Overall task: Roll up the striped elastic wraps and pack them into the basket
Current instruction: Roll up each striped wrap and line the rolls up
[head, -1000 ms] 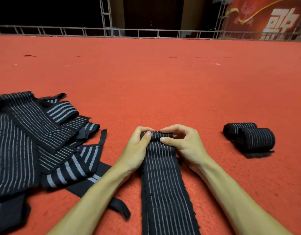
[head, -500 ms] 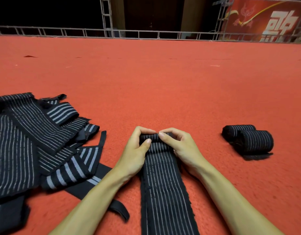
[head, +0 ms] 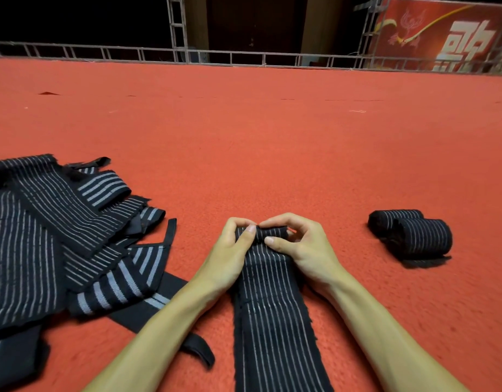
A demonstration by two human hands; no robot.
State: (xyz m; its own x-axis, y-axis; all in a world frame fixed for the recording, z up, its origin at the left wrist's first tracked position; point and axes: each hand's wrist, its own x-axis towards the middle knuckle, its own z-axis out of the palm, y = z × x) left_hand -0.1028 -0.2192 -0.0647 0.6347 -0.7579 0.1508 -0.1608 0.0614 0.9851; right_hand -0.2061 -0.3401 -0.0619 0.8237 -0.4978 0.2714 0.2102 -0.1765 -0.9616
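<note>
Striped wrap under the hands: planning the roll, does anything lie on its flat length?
Nothing visible: left hand and right hand pinch the wrap at its rolled end; the flat length lies bare.

A wide red carpeted floor (head: 272, 142) is stretching across what appears to be an indoor event stage, with darkness lying beyond its far edge. A low silver metal truss railing (head: 244, 56) is running along that edge, while a red banner with large white characters (head: 453, 38) is hanging at the right.
</note>
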